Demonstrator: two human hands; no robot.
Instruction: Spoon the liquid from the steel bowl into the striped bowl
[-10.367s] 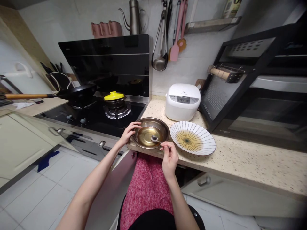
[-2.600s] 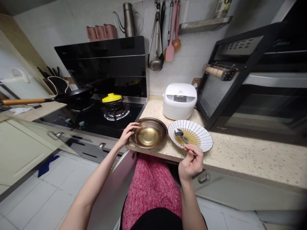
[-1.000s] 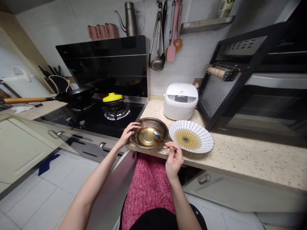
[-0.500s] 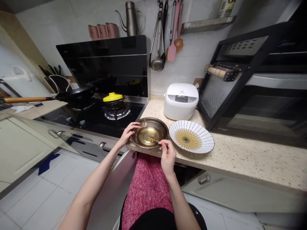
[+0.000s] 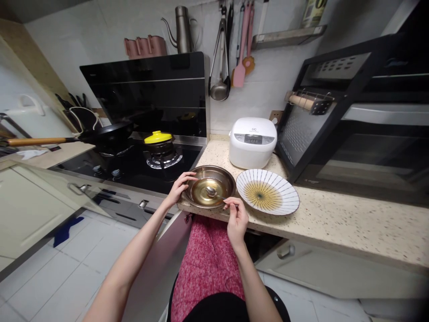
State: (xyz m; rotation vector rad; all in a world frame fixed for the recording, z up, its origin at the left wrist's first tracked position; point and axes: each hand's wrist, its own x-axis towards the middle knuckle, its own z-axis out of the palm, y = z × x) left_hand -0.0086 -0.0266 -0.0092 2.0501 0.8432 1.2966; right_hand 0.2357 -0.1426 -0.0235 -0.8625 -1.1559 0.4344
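Observation:
A round metal bowl (image 5: pixel 228 175) stands at the counter's front edge, with a shallow, clear yellowish liquid in it. My left hand (image 5: pixel 179 188) grips its left rim, fingertips over the inside and thumb lower down. Pinched between the thumb and fingers of my right hand (image 5: pixel 237 217) is the handle of a metal spoon (image 5: pixel 211 192). The spoon's head is over the middle of the bowl; whether it touches the liquid, I cannot tell. Just right of the bowl lies a white plate (image 5: pixel 290 191) with dark radiating lines and a yellow-brown centre.
Behind the plate stands a white rice cooker (image 5: pixel 253 147). On the stove at left are a small pot with a yellow lid (image 5: pixel 157 137) and a black wok (image 5: pixel 110 131), its wooden handle pointing left. A black-framed rack (image 5: pixel 298 147) bounds the counter at right.
The spoon's head, which looked orange-yellow, now looks silvery and has shifted slightly up the bowl. My right hand has moved slightly right; the left hand stays on the rim.

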